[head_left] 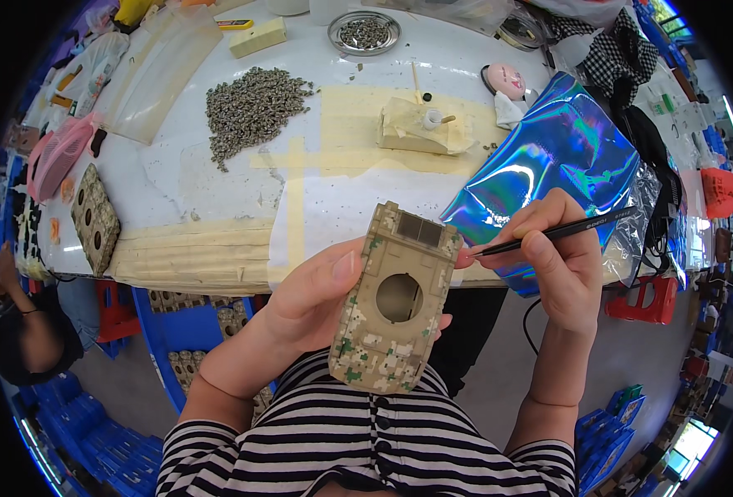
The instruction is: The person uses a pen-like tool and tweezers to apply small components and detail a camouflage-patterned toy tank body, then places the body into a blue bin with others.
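Camouflage model hull (397, 338) is held up in front of the desk (441, 62), above the wearer's lap, its top face turned toward the camera. A dark grille panel is set near its far end, a large round opening sits at its middle, and green, brown and white pixel patches cluster toward the near end. The left hand (316, 290) has its grip closed on the hull, the thumb along the left edge and fingertips showing past the right edge. The right hand's (561, 261) grip is pinched around black tweezers (549, 235), whose tip points left, just beside the hull's right edge; whether the tip holds anything is too small to tell.

Beyond the hands, a white paper sheet (358, 195) lies on the desk, with a shiny blue iridescent sheet (578, 137) to its right. A tape-covered block (399, 137) carries a small bottle (433, 121). Farther back are a heap of small metallic parts (254, 112) and a round dish (395, 41) of similar pieces. Another camouflage piece (105, 217) rests at the desk's left side.
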The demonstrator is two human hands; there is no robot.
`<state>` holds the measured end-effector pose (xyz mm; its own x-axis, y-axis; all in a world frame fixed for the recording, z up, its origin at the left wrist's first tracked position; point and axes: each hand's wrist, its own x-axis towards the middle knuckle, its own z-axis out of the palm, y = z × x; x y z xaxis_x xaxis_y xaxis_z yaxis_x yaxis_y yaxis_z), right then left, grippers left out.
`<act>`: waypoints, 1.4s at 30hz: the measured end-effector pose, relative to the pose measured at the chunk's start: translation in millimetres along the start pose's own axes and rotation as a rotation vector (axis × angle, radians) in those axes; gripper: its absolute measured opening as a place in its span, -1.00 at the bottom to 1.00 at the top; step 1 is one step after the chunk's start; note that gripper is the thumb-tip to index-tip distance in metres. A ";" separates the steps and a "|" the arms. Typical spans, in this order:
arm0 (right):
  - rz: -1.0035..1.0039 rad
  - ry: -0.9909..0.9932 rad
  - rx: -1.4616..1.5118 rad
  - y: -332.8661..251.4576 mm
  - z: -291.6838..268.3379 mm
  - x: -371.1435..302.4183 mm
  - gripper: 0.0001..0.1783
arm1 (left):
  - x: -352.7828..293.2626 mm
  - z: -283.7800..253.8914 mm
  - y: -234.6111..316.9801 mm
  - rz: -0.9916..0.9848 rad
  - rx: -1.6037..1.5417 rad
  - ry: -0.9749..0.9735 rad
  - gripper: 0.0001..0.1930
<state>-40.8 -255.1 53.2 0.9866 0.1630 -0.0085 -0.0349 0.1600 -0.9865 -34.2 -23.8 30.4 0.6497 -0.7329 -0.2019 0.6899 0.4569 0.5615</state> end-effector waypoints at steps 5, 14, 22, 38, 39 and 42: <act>0.000 -0.005 -0.008 0.0 0.3 0.5 -0.88 | 0.0 1.7 0.9 0.002 0.013 0.016 -0.05; -0.003 -0.004 -0.003 1.0 0.6 1.1 -0.87 | 0.2 5.1 0.4 0.003 0.002 0.051 -0.05; -0.003 -0.001 -0.004 2.9 0.5 1.6 -0.86 | 0.7 2.7 0.0 0.005 0.012 0.036 -0.05; 0.003 0.010 -0.012 2.5 2.1 1.9 -0.86 | 0.3 1.3 0.2 -0.004 -0.002 0.026 -0.04; 0.001 0.009 -0.012 2.6 1.9 2.0 -0.86 | 0.4 1.5 0.2 -0.004 -0.003 0.027 -0.04; 0.000 0.008 -0.018 3.2 1.8 2.6 -0.86 | 0.3 0.4 -0.9 -0.005 -0.006 0.024 -0.04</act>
<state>-38.6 -252.4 50.3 0.9878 0.1556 -0.0101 -0.0325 0.1424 -0.9893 -34.7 -24.7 30.2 0.6536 -0.7228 -0.2242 0.6951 0.4562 0.5556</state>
